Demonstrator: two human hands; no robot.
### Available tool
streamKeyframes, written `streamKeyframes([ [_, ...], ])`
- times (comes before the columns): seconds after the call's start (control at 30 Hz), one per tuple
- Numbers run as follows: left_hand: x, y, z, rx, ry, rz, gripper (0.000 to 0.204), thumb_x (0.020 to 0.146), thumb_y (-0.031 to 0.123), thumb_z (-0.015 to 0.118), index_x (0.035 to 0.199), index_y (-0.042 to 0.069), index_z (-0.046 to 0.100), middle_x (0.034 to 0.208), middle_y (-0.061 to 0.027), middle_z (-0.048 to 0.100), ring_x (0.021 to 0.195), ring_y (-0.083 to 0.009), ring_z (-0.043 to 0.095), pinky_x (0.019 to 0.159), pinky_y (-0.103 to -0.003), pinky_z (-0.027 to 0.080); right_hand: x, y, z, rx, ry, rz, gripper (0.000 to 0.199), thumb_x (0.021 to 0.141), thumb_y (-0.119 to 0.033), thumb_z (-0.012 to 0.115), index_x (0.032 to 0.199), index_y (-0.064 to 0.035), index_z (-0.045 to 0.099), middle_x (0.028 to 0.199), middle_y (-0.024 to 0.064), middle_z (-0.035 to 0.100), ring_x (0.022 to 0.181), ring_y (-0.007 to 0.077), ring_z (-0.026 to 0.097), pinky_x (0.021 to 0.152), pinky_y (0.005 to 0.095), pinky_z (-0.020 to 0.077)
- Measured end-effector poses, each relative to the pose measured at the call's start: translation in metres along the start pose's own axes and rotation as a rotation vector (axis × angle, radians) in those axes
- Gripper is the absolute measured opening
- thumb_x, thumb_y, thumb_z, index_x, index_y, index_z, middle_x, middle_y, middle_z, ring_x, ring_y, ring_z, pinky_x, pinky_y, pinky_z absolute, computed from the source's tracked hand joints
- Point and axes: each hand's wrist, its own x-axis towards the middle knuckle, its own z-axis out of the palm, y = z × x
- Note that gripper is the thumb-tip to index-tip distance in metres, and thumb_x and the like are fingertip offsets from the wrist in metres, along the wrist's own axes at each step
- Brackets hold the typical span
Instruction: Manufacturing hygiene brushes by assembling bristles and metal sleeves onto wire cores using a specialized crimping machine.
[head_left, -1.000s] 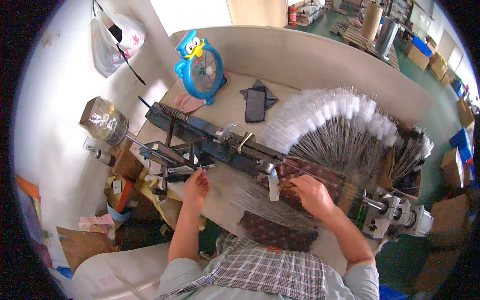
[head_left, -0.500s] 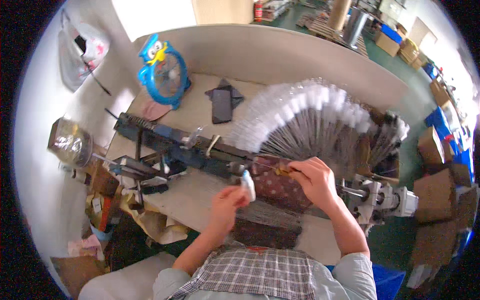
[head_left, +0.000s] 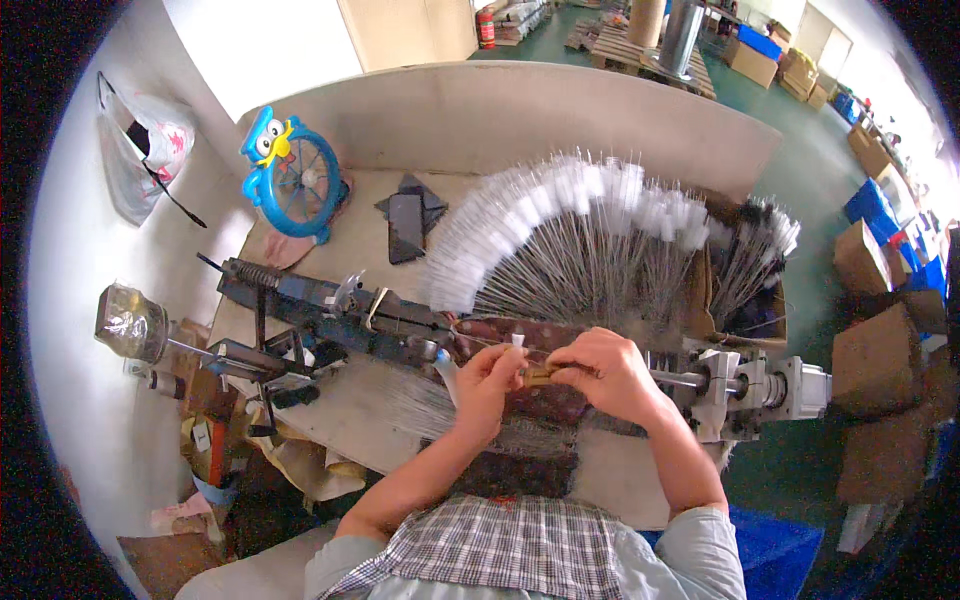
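Note:
Both hands are close together over the dark red, white-dotted cloth (head_left: 560,402) at the middle of the bench. My left hand (head_left: 483,392) is closed, its thumb and fingertips pinching a small white piece (head_left: 518,341). Just right of it, my right hand (head_left: 610,375) is closed on a brass-coloured piece (head_left: 538,376), whose far end reaches my left fingertips. Thin wire shows near the fingertips. A white tube with a blue tip (head_left: 447,372) stands left of my left hand, by the end of the long dark machine bar (head_left: 330,298).
Behind my hands fans a large bundle of white-tipped wire brushes (head_left: 590,215). A box of dark-tipped brushes (head_left: 745,275) is at its right. A shaft with metal clamps (head_left: 725,385) lies right. A phone (head_left: 406,228) and blue fan (head_left: 300,185) sit at the back. Loose wires (head_left: 415,405) lie in front.
My left hand has moved right, up to my right hand, and now pinches the white piece. My right hand, with the brass-coloured piece, has come slightly nearer to it. The whole view has shifted.

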Motion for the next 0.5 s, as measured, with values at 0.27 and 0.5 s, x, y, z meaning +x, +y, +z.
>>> streamKeyframes([
  [0.27, -0.006, 0.029, -0.009, -0.212, 0.138, -0.083, 0.014, 0.088, 0.018, 0.059, 0.086, 0.005, 0.061, 0.071, -0.0013, 0.057, 0.055, -0.0055, 0.047, 0.051, -0.019, 0.037, 0.049, -0.011, 0.043, -0.421, 0.251, -0.075, 0.011, 0.073, -0.017, 0.066, 0.08, -0.0088, 0.064, 0.072, 0.0036, 0.058, 0.069, 0.0225, 0.058, 0.065, 0.0349, 0.0472],
  [0.5, -0.004, 0.027, -0.024, -0.196, 0.096, -0.129, 0.017, 0.089, 0.023, 0.058, 0.089, 0.006, 0.059, 0.072, -0.0024, 0.059, 0.061, -0.0105, 0.054, 0.053, -0.024, 0.042, 0.055, -0.017, 0.05, -0.142, 0.038, 0.082, 0.016, 0.078, -0.023, 0.059, 0.083, -0.0091, 0.066, 0.079, 0.0084, 0.061, 0.079, 0.0284, 0.059, 0.07, 0.0392, 0.048],
])
